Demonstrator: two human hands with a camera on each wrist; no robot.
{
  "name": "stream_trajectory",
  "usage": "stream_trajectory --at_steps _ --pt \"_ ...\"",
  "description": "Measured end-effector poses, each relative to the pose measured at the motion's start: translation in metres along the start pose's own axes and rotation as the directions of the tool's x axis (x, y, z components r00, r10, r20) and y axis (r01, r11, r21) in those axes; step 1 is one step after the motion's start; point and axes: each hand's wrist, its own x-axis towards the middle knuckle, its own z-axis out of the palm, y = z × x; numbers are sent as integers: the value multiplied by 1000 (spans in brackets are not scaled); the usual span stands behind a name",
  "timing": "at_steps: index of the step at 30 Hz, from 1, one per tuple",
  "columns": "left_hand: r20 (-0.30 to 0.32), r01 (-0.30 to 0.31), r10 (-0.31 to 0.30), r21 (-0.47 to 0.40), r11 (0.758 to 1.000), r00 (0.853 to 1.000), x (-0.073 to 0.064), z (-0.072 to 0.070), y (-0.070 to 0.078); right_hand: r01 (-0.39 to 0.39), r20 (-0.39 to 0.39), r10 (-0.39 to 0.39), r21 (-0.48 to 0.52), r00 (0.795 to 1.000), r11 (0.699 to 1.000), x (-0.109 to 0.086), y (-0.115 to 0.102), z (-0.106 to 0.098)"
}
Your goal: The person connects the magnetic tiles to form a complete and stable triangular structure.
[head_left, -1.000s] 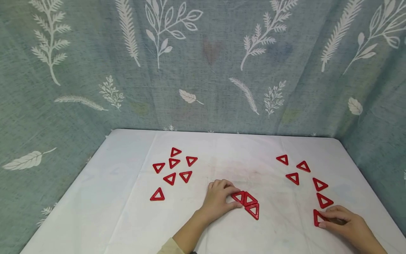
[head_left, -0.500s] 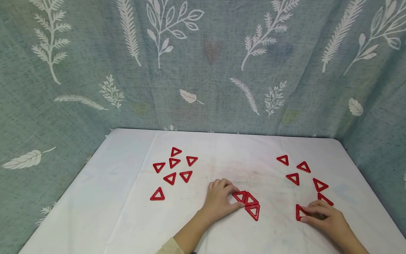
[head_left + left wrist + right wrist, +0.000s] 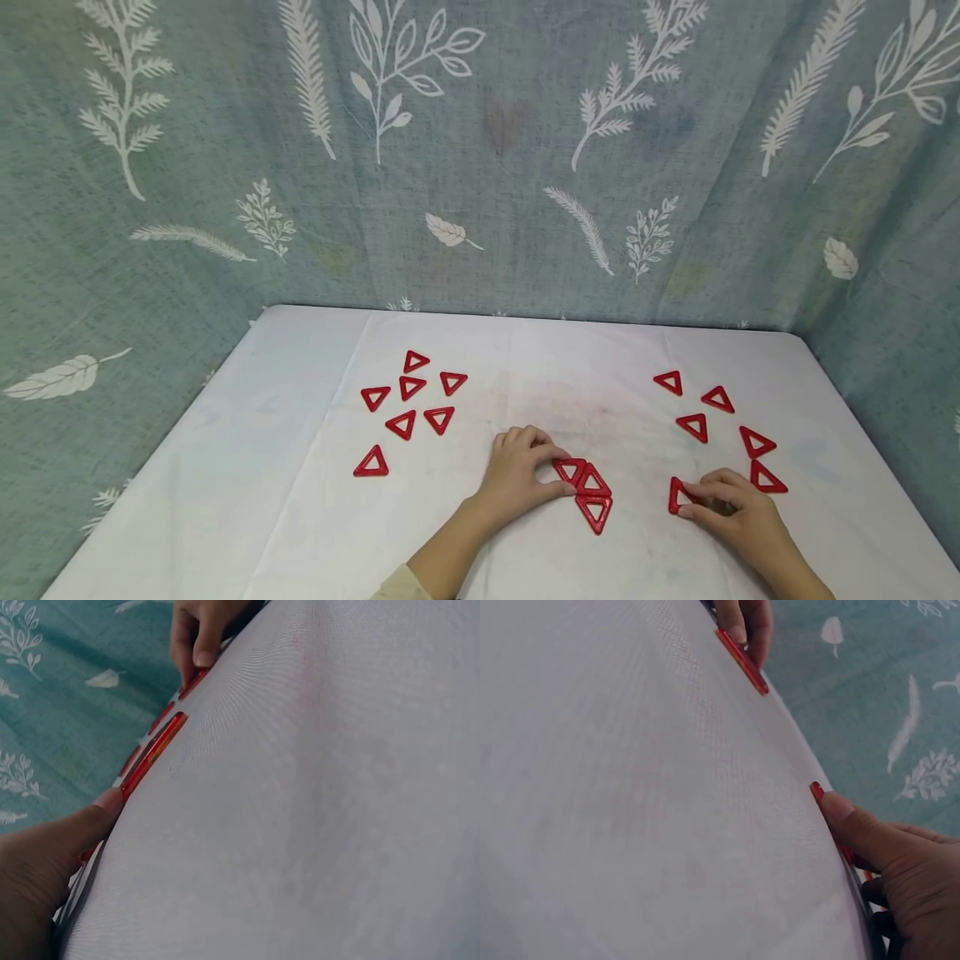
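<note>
Both hands' fingers (image 3: 705,491) pinch red triangles (image 3: 673,497) at a white table (image 3: 315,517), leafy curtain (image 3: 495,275) behind.

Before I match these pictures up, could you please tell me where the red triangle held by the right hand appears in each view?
Head: the red triangle is low, right of centre, in the right hand.
Left wrist: the red triangle is near the top, left of centre.
Right wrist: the red triangle is right of centre, around mid-height.
Shared landmark: the left hand.
</note>
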Motion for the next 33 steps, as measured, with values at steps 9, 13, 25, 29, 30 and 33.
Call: stream_trajectory --at_steps 9,13,25,29,30,33 --pt "-14 -44 44 -5 999 999 1 2 -1 105 26 -106 29 994 994 10 -5 5" --pt "0 -39 39 3 999 999 1 1 -1 127 61 -133 82 989 988 15 -10 11" --pt "50 -38 38 6 999 998 0 0 -1 328 49 -335 121 941 937 26 -18 28" --pt "50 -42 41 20 999 998 0 0 -1 345 60 -352 100 934 933 29 -20 32" --pt "50 -41 40 23 999 998 0 0 -2 346 65 -353 95 933 933 30 -21 33" --pt "53 -38 36 27 999 998 0 1 -2 347 83 -354 88 932 934 31 -22 36"
